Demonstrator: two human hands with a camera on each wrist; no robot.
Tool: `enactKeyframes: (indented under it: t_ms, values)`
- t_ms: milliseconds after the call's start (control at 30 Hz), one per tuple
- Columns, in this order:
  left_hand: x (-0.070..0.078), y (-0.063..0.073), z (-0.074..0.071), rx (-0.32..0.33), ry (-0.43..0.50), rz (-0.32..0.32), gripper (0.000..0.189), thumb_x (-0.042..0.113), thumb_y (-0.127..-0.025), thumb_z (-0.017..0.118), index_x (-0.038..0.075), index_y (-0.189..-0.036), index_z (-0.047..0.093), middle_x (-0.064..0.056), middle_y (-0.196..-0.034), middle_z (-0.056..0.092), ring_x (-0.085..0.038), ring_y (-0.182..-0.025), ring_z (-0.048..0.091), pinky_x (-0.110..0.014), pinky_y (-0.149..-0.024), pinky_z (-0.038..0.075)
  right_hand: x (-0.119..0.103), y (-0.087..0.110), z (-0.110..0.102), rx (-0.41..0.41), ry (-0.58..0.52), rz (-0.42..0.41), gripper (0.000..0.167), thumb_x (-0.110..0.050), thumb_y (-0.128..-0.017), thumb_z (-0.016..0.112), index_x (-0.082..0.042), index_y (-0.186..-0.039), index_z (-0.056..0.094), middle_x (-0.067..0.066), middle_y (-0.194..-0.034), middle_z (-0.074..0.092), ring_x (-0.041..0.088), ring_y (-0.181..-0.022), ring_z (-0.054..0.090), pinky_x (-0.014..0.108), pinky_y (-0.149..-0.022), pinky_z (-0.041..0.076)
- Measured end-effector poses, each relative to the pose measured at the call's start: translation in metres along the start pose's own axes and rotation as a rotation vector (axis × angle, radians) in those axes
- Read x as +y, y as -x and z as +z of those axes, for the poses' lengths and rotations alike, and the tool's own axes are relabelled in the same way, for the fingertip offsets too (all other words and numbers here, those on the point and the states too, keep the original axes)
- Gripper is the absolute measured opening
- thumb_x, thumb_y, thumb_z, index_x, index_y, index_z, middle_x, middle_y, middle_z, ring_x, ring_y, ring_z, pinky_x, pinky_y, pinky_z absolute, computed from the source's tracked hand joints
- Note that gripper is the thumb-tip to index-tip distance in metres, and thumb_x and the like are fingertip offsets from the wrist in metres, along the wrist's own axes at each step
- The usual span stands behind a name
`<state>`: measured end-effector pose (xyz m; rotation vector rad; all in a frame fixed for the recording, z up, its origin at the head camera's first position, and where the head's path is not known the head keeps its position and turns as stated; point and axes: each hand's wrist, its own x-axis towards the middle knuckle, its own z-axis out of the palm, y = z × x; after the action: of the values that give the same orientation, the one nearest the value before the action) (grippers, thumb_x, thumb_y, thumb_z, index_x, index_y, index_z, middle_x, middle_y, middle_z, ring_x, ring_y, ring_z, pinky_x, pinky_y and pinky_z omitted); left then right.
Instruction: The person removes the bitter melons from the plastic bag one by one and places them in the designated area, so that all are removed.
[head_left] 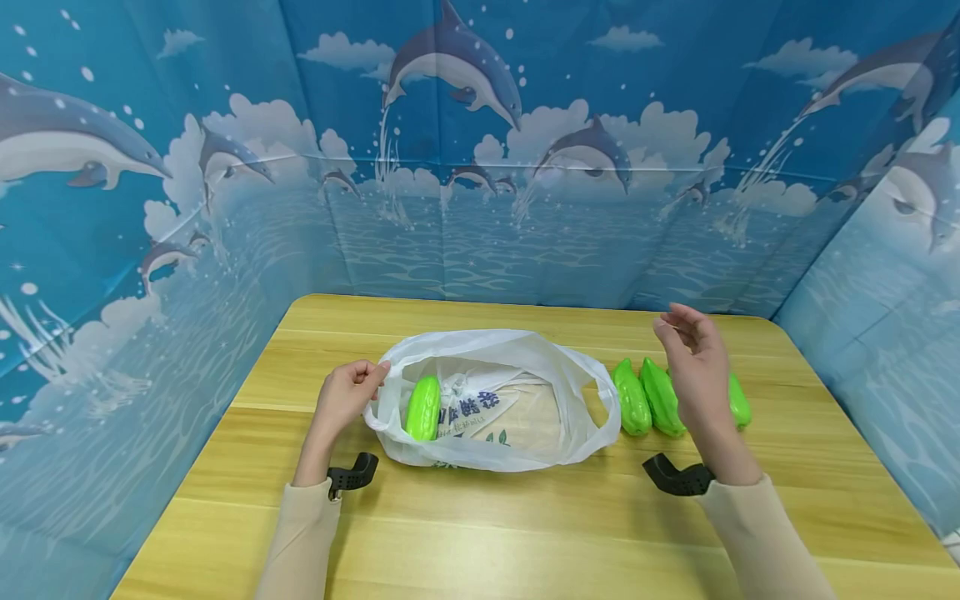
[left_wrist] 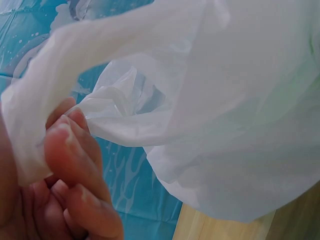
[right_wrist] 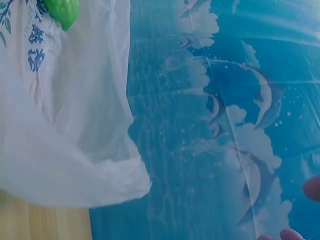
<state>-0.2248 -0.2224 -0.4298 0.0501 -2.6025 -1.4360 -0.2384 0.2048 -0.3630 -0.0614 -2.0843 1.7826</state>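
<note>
A white plastic bag (head_left: pixel 480 461) with blue print lies with its mouth open in the middle of the table. Inside it, at the left end, is one bright green, bumpy bitter melon (head_left: pixel 423 408). My left hand (head_left: pixel 347 396) pinches the bag's left handle between thumb and fingers; up close in the left wrist view, the white film (left_wrist: pixel 75 55) runs through those fingers. Over to the right, my right hand (head_left: pixel 699 367) hovers with loosely bent fingers and nothing in it. Under and beside it lie more bitter melons (head_left: pixel 632 398), some partly hidden by the hand.
The wooden table (head_left: pixel 480 533) has its far edge against a blue dolphin-print curtain (head_left: pixel 480 233), which also hangs at both sides. The bag's right handle (head_left: pixel 609 400) stands close to the leftmost loose melon. Each wrist wears a black camera mount (head_left: pixel 678 477).
</note>
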Motion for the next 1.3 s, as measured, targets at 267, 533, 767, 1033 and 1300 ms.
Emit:
enactKeyframes:
  t_ms: [267,533,767,1033,1300]
  values:
    - [0.001,0.000,0.000,0.001,0.006,-0.007,0.041,0.044,-0.094,0.057,0.008,-0.074,0.061,-0.004,-0.059,0.056,-0.021,-0.051,0.046,-0.027,-0.046,0.033,-0.011,0.009,0.011,-0.203,0.090,-0.071,0.052,-0.035,-0.097,0.054,-0.007,-0.138,0.042,0.007,-0.128,0.047,0.014,-0.110,0.047,0.021,-0.086,0.041]
    - [0.000,0.000,0.000,0.002,0.005,0.001,0.041,0.044,-0.093,0.058,0.008,-0.074,0.060,-0.004,-0.058,0.055,-0.019,-0.048,0.043,-0.027,-0.045,0.032,-0.021,0.012,0.023,-0.429,0.159,-0.060,0.059,-0.039,-0.096,0.054,-0.008,-0.142,0.036,0.010,-0.138,0.042,0.027,-0.125,0.042,0.047,-0.097,0.037]
    - [0.000,0.000,0.000,0.001,0.000,0.002,0.041,0.044,-0.093,0.058,0.008,-0.074,0.060,-0.005,-0.058,0.055,-0.019,-0.047,0.041,-0.027,-0.045,0.032,-0.025,0.010,0.036,-0.631,0.184,0.021,0.071,-0.041,-0.093,0.060,-0.011,-0.148,0.026,0.012,-0.146,0.034,0.032,-0.131,0.036,0.051,-0.098,0.036]
    - [0.000,0.000,0.000,0.002,0.005,0.004,0.042,0.046,-0.093,0.058,0.008,-0.074,0.060,-0.005,-0.058,0.055,-0.020,-0.048,0.042,-0.027,-0.045,0.032,-0.025,0.009,0.055,-0.781,0.215,0.047,0.068,-0.042,-0.092,0.060,-0.011,-0.146,0.031,0.014,-0.146,0.034,0.033,-0.131,0.036,0.050,-0.098,0.037]
    - [-0.001,0.000,0.001,0.003,0.005,0.009,0.044,0.047,-0.092,0.057,0.008,-0.073,0.060,-0.005,-0.058,0.055,-0.018,-0.047,0.042,-0.027,-0.046,0.032,-0.021,0.010,0.076,-0.864,0.233,0.067,0.071,-0.044,-0.091,0.061,-0.009,-0.145,0.032,0.014,-0.146,0.034,0.032,-0.129,0.038,0.048,-0.097,0.038]
